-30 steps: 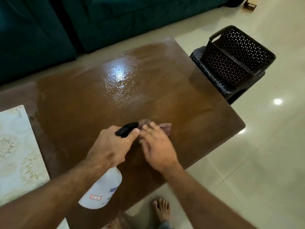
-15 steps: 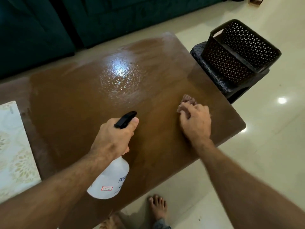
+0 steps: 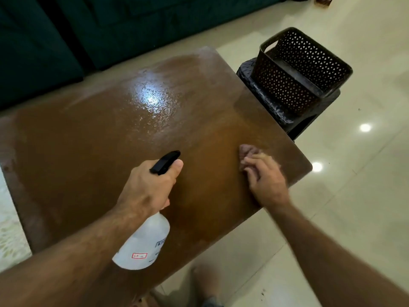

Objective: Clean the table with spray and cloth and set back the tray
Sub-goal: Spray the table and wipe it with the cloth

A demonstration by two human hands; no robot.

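Your left hand grips the neck of the spray bottle, fingers curled round it, thumb along the black trigger head. The bottle hangs tilted over the near edge of the brown table, white body toward you, nozzle pointing out over the tabletop.

Your right hand presses a small pinkish cloth flat on the table near its right end, close to the near right corner. The fingers lie over the cloth, slightly bent; most of the cloth is hidden under them, only a bunched bit sticks out past the fingertips. The hand is blurred, so you cannot tell whether the fingers pinch the cloth or just push on it.

A wet, shiny patch sits on the far middle of the tabletop, well apart from both hands.

A dark perforated basket sits on a dark stool just beside the table's right end. A patterned pale mat shows at the left edge. Dark green sofa beyond the table, glossy tile floor all round.
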